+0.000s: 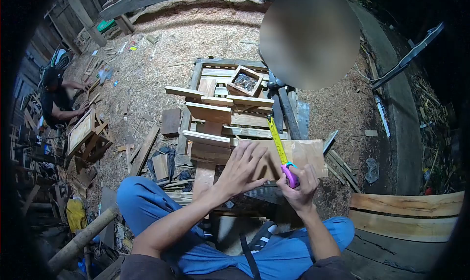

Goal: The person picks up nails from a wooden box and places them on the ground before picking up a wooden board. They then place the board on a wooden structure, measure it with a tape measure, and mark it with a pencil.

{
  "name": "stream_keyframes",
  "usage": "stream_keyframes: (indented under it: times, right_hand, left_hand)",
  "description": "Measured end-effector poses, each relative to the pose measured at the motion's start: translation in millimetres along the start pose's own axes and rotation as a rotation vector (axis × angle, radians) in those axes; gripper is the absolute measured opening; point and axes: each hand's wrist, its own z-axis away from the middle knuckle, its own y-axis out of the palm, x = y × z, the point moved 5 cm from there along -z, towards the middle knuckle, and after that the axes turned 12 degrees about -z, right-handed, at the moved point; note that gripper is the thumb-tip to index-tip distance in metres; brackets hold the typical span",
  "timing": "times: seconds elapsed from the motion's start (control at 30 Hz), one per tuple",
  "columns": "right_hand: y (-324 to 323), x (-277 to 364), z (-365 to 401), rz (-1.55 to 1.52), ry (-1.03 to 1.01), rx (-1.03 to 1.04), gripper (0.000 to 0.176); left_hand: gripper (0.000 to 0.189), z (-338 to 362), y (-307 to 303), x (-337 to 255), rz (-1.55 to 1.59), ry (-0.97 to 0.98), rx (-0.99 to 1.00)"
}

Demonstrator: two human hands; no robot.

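Observation:
My right hand point(301, 184) is wrapped around a pink and purple tape measure point(292, 177). Its yellow blade point(277, 140) is pulled out, running up and slightly left across a flat wooden board point(308, 155). The blade's tip lies near the slatted wooden stand. My left hand point(242, 170) is open, fingers spread over the left end of that board and beside an upright wooden piece point(210, 152). More short wood pieces point(209, 112) stand on edge just beyond it.
A wooden box point(246, 81) with small dark items sits on the slatted stand point(196, 76). Another person point(58, 101) works at the left beside a wooden frame point(83, 130). Planks point(406, 216) lie at lower right; a blurred patch covers the upper right.

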Motion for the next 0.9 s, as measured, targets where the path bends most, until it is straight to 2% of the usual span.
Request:
stream_keyframes:
  times: [0.03, 0.1, 0.13, 0.17, 0.23, 0.27, 0.37, 0.4, 0.5, 0.53, 0.6, 0.67, 0.83, 0.9]
  right_hand:
    - [0, 0, -1, 0.008, -0.001, -0.005, 0.035]
    - [2, -1, -6, 0.017, 0.003, -0.007, 0.035]
    - [4, -1, -10, -0.004, -0.007, -0.008, 0.037]
    - [4, 0, -14, -0.025, -0.015, -0.009, 0.038]
    - [10, -1, -21, -0.083, 0.019, 0.028, 0.039]
    - [17, -1, -27, -0.138, 0.008, 0.05, 0.039]
    - [37, 4, -46, -0.236, 0.003, 0.081, 0.038]
    - [46, 4, -49, -0.306, 0.03, 0.123, 0.038]
    - [69, 5, -58, -0.393, 0.037, 0.171, 0.036]
    - [77, 9, -61, -0.396, -0.005, 0.203, 0.036]
    - [87, 18, -69, -0.353, -0.106, 0.246, 0.036]
    - [90, 23, -78, -0.365, -0.106, 0.271, 0.036]
    - [93, 24, -90, -0.389, -0.119, 0.337, 0.037]
    - [94, 25, -94, -0.414, -0.11, 0.39, 0.038]
  left_hand:
    - [0.079, 1, -9, 0, -0.004, -0.006, -0.001]
    - [0.055, 3, -25, 1, 0.025, 0.001, -0.02]
    - [0.039, 2, -37, 1, 0.013, 0.007, -0.15]
    - [0.039, 3, -45, 2, 0.008, 0.003, -0.147]
    - [0.037, 7, -72, 12, -0.011, -0.098, -0.325]
    - [0.032, 9, -82, 18, -0.047, -0.176, -0.417]
    - [0.039, 25, -97, 49, -0.102, -0.406, -0.641]
    - [0.043, 28, -103, 59, -0.146, -0.47, -0.652]
    - [0.041, 39, -111, 95, 0.016, -0.744, -0.645]
    - [0.032, 42, -108, 104, 0.065, -0.8, -0.612]
    - [0.029, 49, -94, 121, 0.183, -0.826, -0.598]
    - [0.026, 55, -80, 130, 0.346, -0.825, -0.58]
    - [0.03, 49, -81, 117, 0.409, -0.833, -0.544]
    - [0.031, 48, -78, 116, 0.395, -0.815, -0.471]
